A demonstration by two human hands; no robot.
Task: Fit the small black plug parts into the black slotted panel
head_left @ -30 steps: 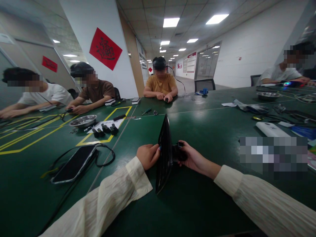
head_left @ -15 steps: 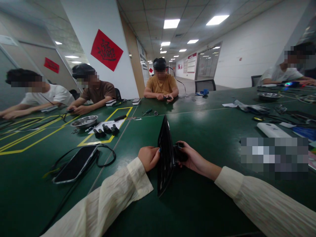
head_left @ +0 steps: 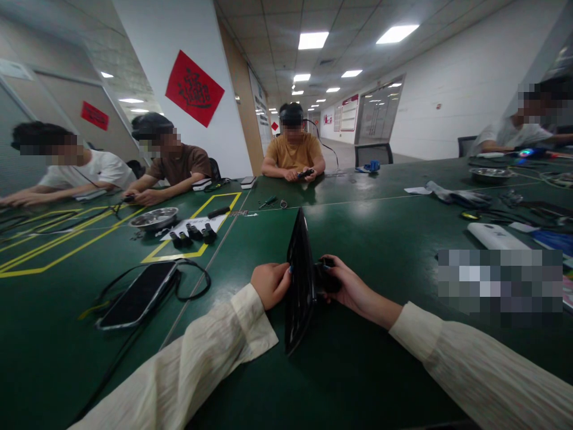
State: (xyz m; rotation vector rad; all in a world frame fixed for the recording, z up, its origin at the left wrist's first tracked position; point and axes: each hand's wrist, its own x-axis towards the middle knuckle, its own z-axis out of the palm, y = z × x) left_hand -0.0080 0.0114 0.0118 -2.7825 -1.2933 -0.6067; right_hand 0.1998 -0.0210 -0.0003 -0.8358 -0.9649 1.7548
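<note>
A flat black glossy panel (head_left: 299,280) stands on its edge on the green table (head_left: 367,239), seen almost edge-on right in front of me. My left hand (head_left: 270,283) is curled against its left face, fingertips pressing it. My right hand (head_left: 347,288) grips a small black part (head_left: 326,276) fixed to the panel's right side. Both cream sleeves reach in from the bottom of the view.
A black phone with a looped cable (head_left: 138,292) lies to my left. Farther left are several small black parts on white paper (head_left: 192,232) and a metal dish (head_left: 153,218). A white device (head_left: 495,235) and clutter lie at right. Other people sit around the table.
My hands and the panel stay as they were. The view shifts slightly. The person in the yellow shirt across the table has raised a small object in their hands.
</note>
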